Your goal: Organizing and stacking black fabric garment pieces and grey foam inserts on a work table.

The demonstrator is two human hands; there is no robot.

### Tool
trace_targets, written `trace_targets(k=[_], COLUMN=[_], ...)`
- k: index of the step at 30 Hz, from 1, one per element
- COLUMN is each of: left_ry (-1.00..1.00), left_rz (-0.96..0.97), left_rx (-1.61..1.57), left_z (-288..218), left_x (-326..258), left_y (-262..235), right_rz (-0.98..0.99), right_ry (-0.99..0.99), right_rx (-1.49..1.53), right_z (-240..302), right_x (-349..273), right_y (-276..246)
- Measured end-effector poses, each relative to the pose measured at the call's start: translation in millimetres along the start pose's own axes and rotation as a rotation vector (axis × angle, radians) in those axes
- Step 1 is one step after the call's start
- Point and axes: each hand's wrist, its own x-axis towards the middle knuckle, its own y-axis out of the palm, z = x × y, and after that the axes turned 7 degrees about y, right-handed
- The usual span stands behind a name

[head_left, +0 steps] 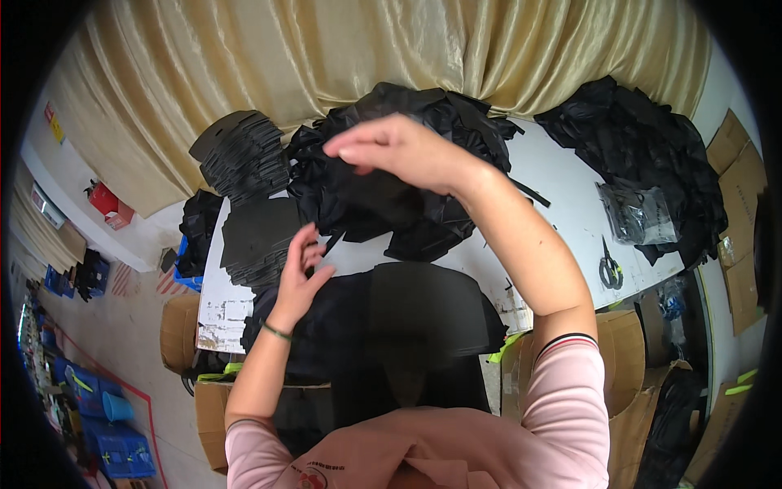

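Observation:
My right hand (399,151) is raised over a big loose heap of black cut pieces (440,122) on the white table. Its fingers are closed together against the thumb; whether anything thin is between them cannot be made out against the black. My left hand (303,273) is open, fingers apart, beside a stack of flat black panels (257,236) at the table's left. Directly before me, a smooth dark panel with a rounded top (428,306) lies over darker material at the near table edge.
Another black stack (240,155) stands at the back left. On the right are scissors (609,267), a clear plastic bag (639,213) and a second black heap (643,138). Cardboard boxes (619,342) flank me below the table (562,191). A gold curtain (342,49) hangs behind.

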Motion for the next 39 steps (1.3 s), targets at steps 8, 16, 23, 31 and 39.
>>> trace_targets(k=[8, 16, 23, 31, 39], left_ry=[-0.085, -0.104, -0.041, 0.064, 0.210], left_rz=[-0.149, -0.136, -0.089, -0.117, -0.015], left_rx=[-0.085, -0.681, -0.789, -1.009, -1.482], left_z=[-21, -18, -3, -32, 41], left_x=[65, 32, 14, 9, 14], left_y=[47, 2, -33, -35, -100], right_rz=[0.296, 0.114, 0.182, 0.060, -0.447], right_ry=[-0.111, -0.005, 0.465, 0.466, -0.027], right_rx=[0.055, -0.306, -0.595, -0.584, -0.200], right_z=[76, -37, -156, -150, -158], right_x=[-4, -34, -70, -30, 3], right_y=[56, 1, 44, 101, 29])
